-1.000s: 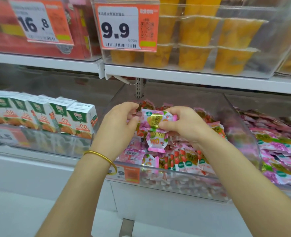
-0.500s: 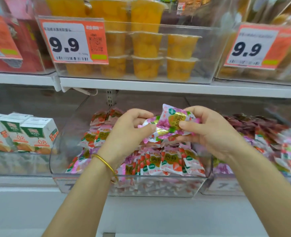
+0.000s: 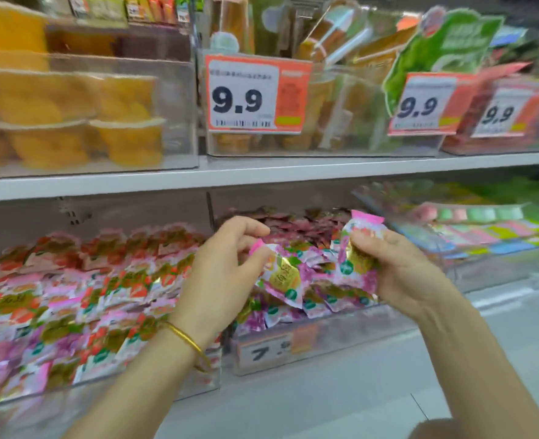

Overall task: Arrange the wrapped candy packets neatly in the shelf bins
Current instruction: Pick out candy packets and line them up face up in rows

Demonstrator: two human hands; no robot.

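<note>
Two packets are in play here, one per hand. The left hand (image 3: pixel 227 274) is pinching the first candy packet (image 3: pixel 282 275) by its pink crimped end, thumb and fingertips curled onto it. That packet is hanging on a slant, its long axis running down and to the right. The right hand (image 3: pixel 401 270) is wrapping its fingers round the second candy packet (image 3: pixel 358 248), which is standing nearly upright with its pink end on top.

Both are hovering just over the middle bin (image 3: pixel 325 339), which is lying straight ahead and below. Its pink-and-green load is looking like a match, so I'm reading that as the drop spot, with both hands about equally near. The left bin (image 3: pixel 40 416), carrying red-and-pink packets, is sitting off to the left hand's side. The binned packets are too many and too blurred for counting.
</note>
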